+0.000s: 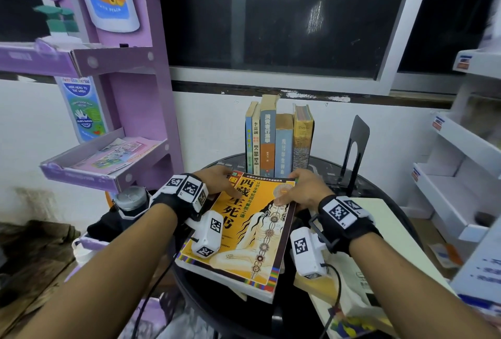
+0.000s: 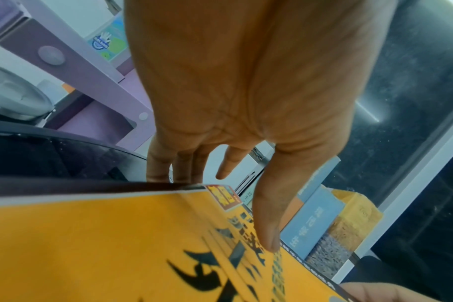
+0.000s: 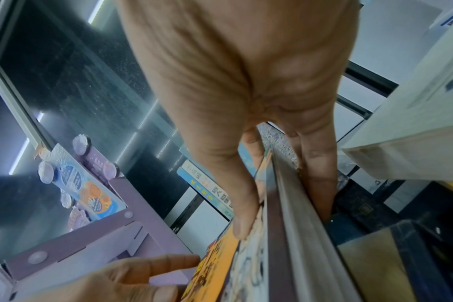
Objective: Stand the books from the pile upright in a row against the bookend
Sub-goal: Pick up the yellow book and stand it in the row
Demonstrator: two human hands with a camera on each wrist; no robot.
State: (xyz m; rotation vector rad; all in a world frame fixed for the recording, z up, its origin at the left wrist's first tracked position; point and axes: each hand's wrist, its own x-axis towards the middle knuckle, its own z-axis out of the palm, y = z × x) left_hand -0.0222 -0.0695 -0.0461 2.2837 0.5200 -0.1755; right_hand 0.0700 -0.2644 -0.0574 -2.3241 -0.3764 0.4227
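An orange-covered book (image 1: 252,227) lies on top of the pile on the round black table (image 1: 362,189), with another book's pages showing under it. My left hand (image 1: 217,181) grips its far left corner; the thumb (image 2: 266,224) presses on the cover and the fingers (image 2: 168,167) hang past the edge. My right hand (image 1: 306,189) grips the far right corner, thumb (image 3: 243,214) on top and fingers (image 3: 318,183) under the page edge. Behind, several books (image 1: 279,140) stand upright in a row. The black bookend (image 1: 356,143) stands right of them, with a gap between.
A purple cardboard display shelf (image 1: 113,148) stands close on the left, and a grey-lidded bottle (image 1: 132,200) sits below it. White shelves (image 1: 461,176) fill the right side. A cream box (image 1: 379,233) lies at the table's right. A wall and dark window are behind.
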